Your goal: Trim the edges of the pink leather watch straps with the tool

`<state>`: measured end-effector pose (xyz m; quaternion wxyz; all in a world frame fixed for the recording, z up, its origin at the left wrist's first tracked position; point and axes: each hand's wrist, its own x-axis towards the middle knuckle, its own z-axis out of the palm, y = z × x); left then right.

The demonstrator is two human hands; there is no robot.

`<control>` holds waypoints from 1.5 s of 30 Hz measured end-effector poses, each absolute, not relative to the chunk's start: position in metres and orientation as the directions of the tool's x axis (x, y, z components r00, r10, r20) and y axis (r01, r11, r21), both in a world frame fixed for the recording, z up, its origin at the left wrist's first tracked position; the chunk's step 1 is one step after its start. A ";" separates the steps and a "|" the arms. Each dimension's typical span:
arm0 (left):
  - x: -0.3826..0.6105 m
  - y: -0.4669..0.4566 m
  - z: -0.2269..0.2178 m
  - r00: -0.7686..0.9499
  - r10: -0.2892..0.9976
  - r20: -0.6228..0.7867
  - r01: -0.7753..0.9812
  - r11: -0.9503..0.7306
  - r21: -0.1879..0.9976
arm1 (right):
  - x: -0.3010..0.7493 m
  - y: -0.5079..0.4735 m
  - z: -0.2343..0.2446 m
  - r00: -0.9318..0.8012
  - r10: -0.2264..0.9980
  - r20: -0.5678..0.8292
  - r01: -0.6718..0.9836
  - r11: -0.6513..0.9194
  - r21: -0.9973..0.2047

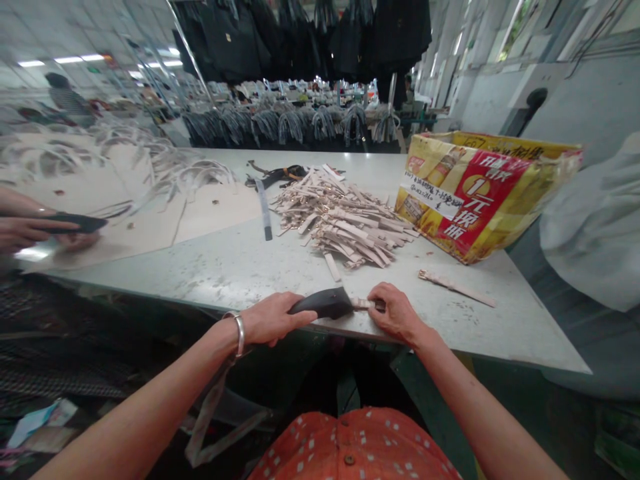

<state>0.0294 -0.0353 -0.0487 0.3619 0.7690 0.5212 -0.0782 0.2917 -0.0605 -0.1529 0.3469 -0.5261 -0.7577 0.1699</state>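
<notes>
My left hand (275, 317) is closed around a dark, tapered piece (325, 303) with a broad end; its exact kind is unclear. From under that end comes a short pale strap (363, 304), lying at the table's front edge. My right hand (395, 311) pinches the strap's other end, and the fingers partly hide it. Beyond both hands lies a heap of pale straps (350, 223) with small gold-coloured metal parts. One single strap (457, 288) with a metal fitting rests to the right of my right hand.
A yellow and red cardboard box (475, 193) stands at the right. Dark tools (285, 175) and a grey strip (263, 210) lie behind the heap's left side. At left, a co-worker's hands (55, 230) hold a dark piece over pale panels (220, 203). Black bags (310, 40) hang behind.
</notes>
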 end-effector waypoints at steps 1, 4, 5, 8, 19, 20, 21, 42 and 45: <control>0.030 -0.036 -0.047 0.442 0.749 -0.494 0.864 -0.206 0.460 | 0.292 -0.062 -0.154 -0.199 0.915 0.352 0.683 0.387 -0.619; 0.033 -0.042 -0.043 0.452 0.782 -0.428 0.875 -0.297 0.382 | 0.293 -0.064 -0.156 -0.191 0.914 0.357 0.684 0.385 -0.620; 0.033 -0.045 -0.043 0.466 0.793 -0.393 0.872 -0.337 0.354 | 0.293 -0.064 -0.156 -0.186 0.916 0.356 0.684 0.381 -0.623; 0.034 -0.056 -0.043 0.501 0.806 -0.314 0.860 -0.425 0.282 | 0.294 -0.063 -0.156 -0.192 0.919 0.344 0.685 0.377 -0.624; 0.062 -0.070 -0.052 0.508 0.813 -0.284 0.855 -0.515 0.054 | 0.298 -0.063 -0.156 -0.227 0.917 0.328 0.667 0.392 -0.634; 0.065 -0.070 -0.053 0.510 0.812 -0.283 0.853 -0.521 0.044 | 0.298 -0.062 -0.156 -0.221 0.920 0.325 0.665 0.385 -0.640; 0.068 -0.071 -0.053 0.513 0.811 -0.281 0.850 -0.525 0.034 | 0.298 -0.063 -0.156 -0.210 0.923 0.321 0.661 0.376 -0.649; 0.078 -0.034 -0.041 0.553 0.780 -0.292 0.821 -0.570 0.031 | 0.300 -0.061 -0.158 -0.124 0.948 0.294 0.621 0.306 -0.722; 0.066 -0.030 -0.039 0.536 0.780 -0.322 0.834 -0.549 0.059 | 0.300 -0.061 -0.158 -0.131 0.942 0.309 0.618 0.322 -0.718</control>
